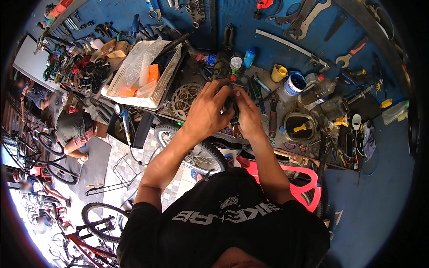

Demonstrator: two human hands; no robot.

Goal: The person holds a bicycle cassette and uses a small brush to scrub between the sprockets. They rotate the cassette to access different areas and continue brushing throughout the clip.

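Note:
My left hand (206,110) and my right hand (248,115) meet above the front of the workbench, fingers curled in toward each other. Between them is a small dark object (229,107), mostly covered by the fingers, so its kind is not clear. Both hands are closed around it. Just beyond the fingertips stands a bottle with a green and white label (235,62). A large toothed cassette (185,102) lies on the bench left of my left hand. Dark-handled tools (272,114) lie right of my right hand.
A cream basket (167,85) with bubble wrap and an orange box sits left. Blue and yellow tubs (295,82) and a tray with a yellow brush (300,127) stand right. Below are a bicycle wheel (201,154) and a red chair (304,178). Another person (73,129) bends at far left.

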